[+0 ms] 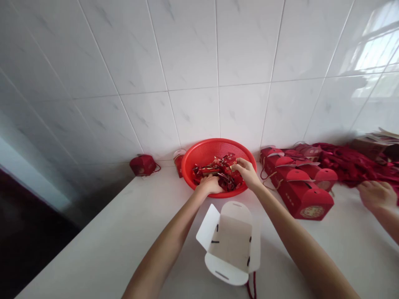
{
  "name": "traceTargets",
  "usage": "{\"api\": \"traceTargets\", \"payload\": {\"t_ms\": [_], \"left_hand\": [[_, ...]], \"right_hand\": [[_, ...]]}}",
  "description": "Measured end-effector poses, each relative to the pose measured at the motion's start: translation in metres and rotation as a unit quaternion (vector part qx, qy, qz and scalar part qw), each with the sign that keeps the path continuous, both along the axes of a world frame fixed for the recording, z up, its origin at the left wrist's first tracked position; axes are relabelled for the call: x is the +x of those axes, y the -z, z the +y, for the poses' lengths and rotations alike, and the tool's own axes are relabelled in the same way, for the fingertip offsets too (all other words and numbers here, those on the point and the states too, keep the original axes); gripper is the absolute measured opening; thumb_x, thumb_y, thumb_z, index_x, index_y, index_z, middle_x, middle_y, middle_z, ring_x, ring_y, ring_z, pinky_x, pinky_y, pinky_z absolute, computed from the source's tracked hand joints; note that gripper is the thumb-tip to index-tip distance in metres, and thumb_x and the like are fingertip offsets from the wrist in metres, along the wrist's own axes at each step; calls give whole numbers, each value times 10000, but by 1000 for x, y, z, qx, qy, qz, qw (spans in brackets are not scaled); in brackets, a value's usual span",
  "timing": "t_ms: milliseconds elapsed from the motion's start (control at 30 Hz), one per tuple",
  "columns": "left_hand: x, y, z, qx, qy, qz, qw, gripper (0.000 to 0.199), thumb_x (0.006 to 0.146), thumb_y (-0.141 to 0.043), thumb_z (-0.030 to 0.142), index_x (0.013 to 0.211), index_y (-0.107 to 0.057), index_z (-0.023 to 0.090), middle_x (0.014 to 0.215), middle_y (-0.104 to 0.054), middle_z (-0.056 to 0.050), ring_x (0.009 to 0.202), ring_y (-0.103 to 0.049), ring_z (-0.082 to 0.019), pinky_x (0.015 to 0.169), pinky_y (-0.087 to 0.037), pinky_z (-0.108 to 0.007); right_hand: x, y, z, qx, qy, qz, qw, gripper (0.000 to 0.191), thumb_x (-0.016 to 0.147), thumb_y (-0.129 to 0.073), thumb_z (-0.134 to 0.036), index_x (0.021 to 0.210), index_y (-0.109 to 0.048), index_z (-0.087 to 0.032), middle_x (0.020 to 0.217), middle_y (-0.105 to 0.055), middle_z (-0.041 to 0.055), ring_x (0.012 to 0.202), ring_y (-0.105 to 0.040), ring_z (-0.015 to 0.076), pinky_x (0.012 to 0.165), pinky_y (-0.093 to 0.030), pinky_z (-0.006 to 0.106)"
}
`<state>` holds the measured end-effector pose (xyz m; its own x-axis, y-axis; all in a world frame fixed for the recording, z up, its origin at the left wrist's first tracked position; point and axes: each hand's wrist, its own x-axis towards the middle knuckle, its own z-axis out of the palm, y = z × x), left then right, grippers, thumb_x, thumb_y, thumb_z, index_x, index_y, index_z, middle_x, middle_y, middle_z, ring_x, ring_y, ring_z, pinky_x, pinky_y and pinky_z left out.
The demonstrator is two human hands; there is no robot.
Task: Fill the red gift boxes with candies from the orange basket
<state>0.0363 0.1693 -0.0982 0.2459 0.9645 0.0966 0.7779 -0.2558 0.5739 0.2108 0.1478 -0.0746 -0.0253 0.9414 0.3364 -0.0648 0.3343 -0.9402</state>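
A red plastic basket (218,143) with mesh sides holds a heap of shiny red wrapped candies (229,182). My left hand (210,185) is down inside it at the near left, its fingertips hidden among the wrappers. Over the right part of the heap, my right hand (247,171) pinches a red wrapped candy (230,159) between thumb and fingers. Between my forearms, just in front of the basket, a gift box (230,245) stands with its flaps spread, showing its white inside. A dark red cord (252,286) hangs from its near end.
Closed red gift boxes (307,195) stand in rows right of the basket; a small one (142,165) sits far left. Dark red ribbons (339,166) are piled at back right, near another person's hand (378,194). A tiled wall (193,112) bounds the white table (115,232).
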Motion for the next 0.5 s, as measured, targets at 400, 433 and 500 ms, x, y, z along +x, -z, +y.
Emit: {"api": "traceTargets", "payload": {"t_ms": [400,433,500], "left_hand": [[-5,-14,-3,-21,16,38,999,189,517,-704,123,680,-720,218,747,-741,-62,811,-693,-293,750,-511,-332],[-6,-15,-4,-19,19,15,1000,189,540,-696,120,703,-728,211,748,-740,-53,802,-689,-276,758,-512,-330],[-8,-17,-6,-16,32,-85,996,192,581,-698,123,754,-739,195,779,-744,-42,811,-683,-246,793,-515,-326]], "right_hand": [[-5,-3,-3,-3,-21,17,1000,124,666,-652,-313,736,-612,-219,728,-686,-13,716,-624,165,706,-495,297],[-5,-3,-4,-4,-21,22,1000,123,667,-654,-313,735,-612,-220,726,-685,-13,714,-624,167,704,-497,299],[-5,-3,-4,-6,-17,36,999,124,666,-655,-313,739,-616,-220,729,-679,-13,716,-624,169,712,-502,304]]}}
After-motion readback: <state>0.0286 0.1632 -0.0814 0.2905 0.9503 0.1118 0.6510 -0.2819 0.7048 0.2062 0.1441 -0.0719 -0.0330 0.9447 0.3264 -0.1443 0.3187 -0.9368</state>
